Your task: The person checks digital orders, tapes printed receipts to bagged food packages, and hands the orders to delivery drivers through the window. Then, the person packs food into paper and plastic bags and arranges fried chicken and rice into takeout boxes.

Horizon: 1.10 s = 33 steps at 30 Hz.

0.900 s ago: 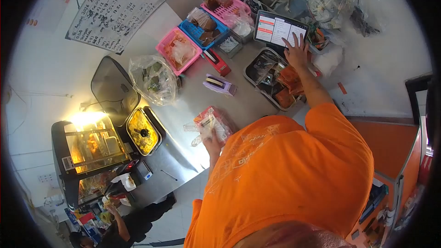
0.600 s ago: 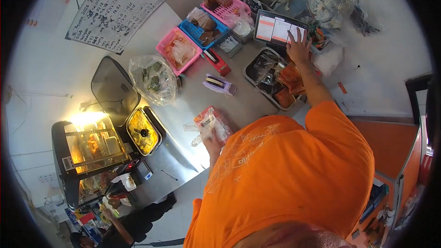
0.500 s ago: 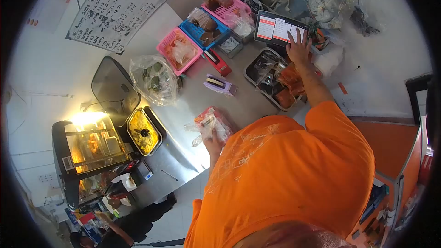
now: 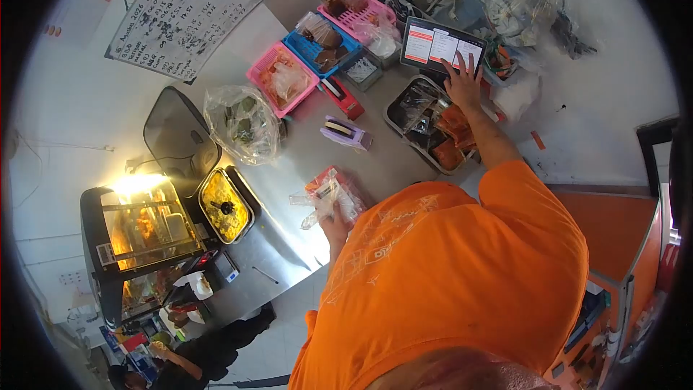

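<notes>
My right hand (image 4: 463, 85) is at the lower right of the tablet (image 4: 442, 49), with its fingers spread over the lit screen of white and orange panels. My left hand (image 4: 333, 227) grips a clear plastic bag (image 4: 336, 196) with something red and white in it, on the steel table close to my body. Just below the tablet sits a metal tray (image 4: 390, 117) of sealed sachets with red-brown and dark contents. A purple tape dispenser (image 4: 346, 133) stands between the bag and the baskets.
Pink and blue baskets (image 4: 281, 81) of packets line the wall, beside a red tape dispenser (image 4: 342, 98). A clear bag of green items (image 4: 242, 124), a tray of yellow food (image 4: 225, 206) and a lit display case (image 4: 148, 227) are left. Another person (image 4: 216, 347) works at lower left.
My right hand has shifted slightly left and down across the tablet screen. My left hand stays on the plastic bag. The other person's hand at lower left has moved a little.
</notes>
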Available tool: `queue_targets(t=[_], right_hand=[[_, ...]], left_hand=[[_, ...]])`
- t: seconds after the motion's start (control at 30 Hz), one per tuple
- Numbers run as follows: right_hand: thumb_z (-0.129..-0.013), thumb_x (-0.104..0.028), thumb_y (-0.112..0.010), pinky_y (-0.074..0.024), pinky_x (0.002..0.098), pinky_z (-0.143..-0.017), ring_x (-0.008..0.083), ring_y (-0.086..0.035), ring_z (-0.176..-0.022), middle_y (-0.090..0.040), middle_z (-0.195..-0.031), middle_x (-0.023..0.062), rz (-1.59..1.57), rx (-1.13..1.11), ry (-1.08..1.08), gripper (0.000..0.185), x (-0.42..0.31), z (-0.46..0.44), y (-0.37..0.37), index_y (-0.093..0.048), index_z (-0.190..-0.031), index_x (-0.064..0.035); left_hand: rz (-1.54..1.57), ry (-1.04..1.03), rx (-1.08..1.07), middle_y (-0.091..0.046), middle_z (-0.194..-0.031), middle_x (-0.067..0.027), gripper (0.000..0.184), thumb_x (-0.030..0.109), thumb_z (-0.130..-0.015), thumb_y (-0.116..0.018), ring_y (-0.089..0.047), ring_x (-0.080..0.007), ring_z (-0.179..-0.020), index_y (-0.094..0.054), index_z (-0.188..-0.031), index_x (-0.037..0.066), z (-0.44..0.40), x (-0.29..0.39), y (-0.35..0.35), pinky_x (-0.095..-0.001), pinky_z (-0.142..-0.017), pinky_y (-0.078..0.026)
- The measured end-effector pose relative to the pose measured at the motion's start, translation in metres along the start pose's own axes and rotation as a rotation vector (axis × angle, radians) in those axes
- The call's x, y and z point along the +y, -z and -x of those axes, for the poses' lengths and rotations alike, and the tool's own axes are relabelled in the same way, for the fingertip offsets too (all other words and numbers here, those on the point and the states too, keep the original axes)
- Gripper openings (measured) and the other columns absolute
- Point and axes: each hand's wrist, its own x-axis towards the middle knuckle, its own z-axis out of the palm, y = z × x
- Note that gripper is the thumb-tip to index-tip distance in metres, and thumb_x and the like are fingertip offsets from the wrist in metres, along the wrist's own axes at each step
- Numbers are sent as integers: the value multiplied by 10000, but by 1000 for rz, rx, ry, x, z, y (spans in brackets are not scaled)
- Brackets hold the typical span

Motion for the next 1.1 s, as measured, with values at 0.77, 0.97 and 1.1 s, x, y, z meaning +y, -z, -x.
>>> queue_targets(t=[0.77,0.97,1.1], right_hand=[[-829,-198,-724,-289,583,-1084,398,-375,-1374,-515,-1356,125,-147,352,-503,448,-22,297,185,-596,-1257,-159],[-861,-127,-687,-330,524,-1084,367,-448,-1317,-579,-1259,128,-46,419,-722,364,-11,461,289,-607,-1216,-122],[-878,-60,-666,-461,421,-966,323,-603,-1133,-654,-1092,151,-38,523,-825,266,-18,548,345,-623,-1141,-60]], left_hand=[[-340,-925,178,-222,-1569,-258,1047,533,-865,-723,-256,-441,-1431,-166,-1550,-30,32,70,10,-562,-1161,-235],[-202,-1132,-198,-199,-1575,-279,900,363,-879,-752,-214,-445,-1448,-241,-1523,-4,80,136,-21,-596,-1150,-214],[-359,-1285,-498,-218,-1572,-275,856,291,-873,-760,-213,-435,-1455,-264,-1517,21,129,152,-54,-599,-1156,-170]])
